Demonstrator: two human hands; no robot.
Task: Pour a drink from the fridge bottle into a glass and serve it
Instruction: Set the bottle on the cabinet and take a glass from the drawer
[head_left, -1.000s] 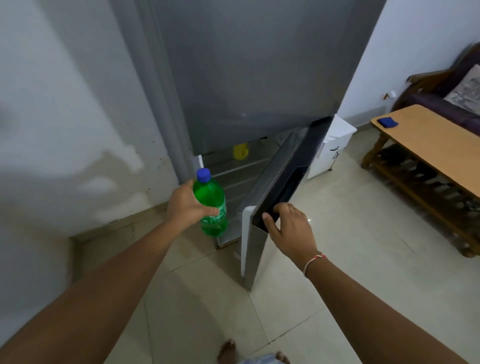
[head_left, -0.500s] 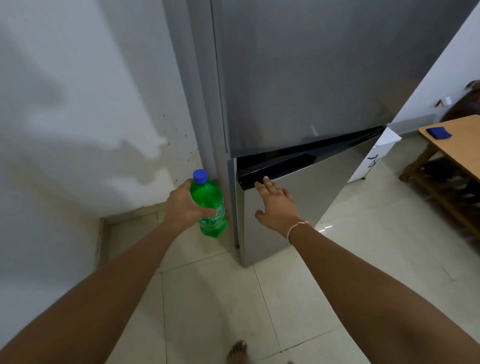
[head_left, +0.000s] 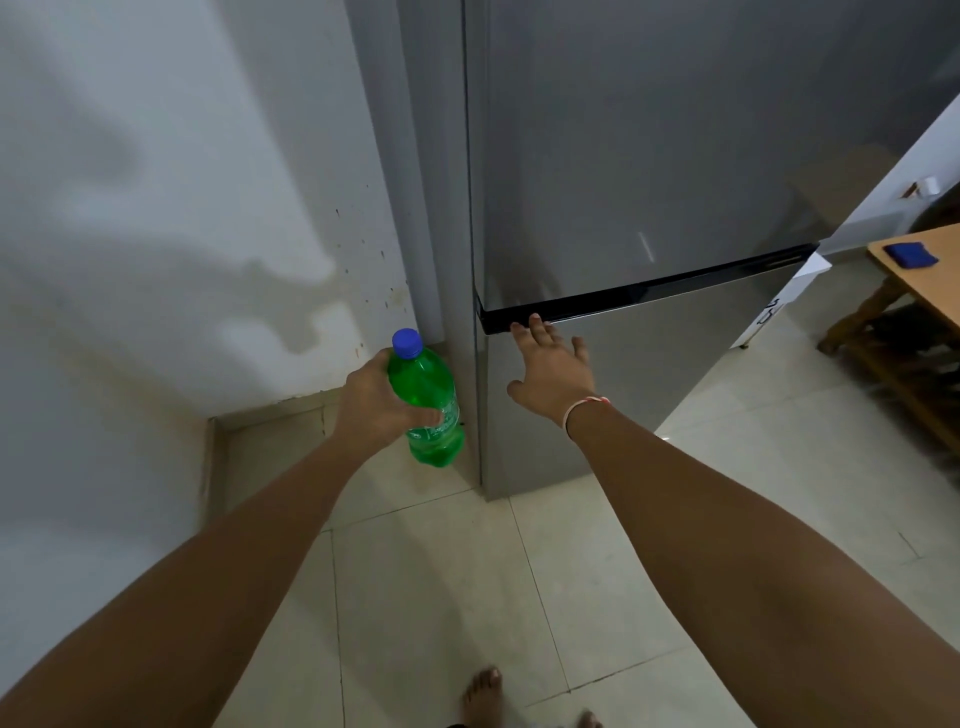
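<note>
My left hand (head_left: 376, 402) grips a green plastic bottle (head_left: 428, 402) with a blue cap, held upright just left of the grey fridge (head_left: 649, 156). My right hand (head_left: 553, 371) lies flat with fingers spread against the fridge's lower door (head_left: 675, 364), fingertips at the black handle strip (head_left: 649, 291). Both fridge doors are closed. No glass is in view.
A stained white wall (head_left: 156, 234) stands on the left. At the right edge is a wooden table (head_left: 930, 280) with a blue object (head_left: 910, 254) on it. A white box (head_left: 789, 306) sits beside the fridge. My bare feet (head_left: 483, 696) stand on the pale tiled floor.
The lower fridge door swung from open to fully closed under my right hand, which went from gripping its edge to pressing flat. The bottle stayed in my left hand.
</note>
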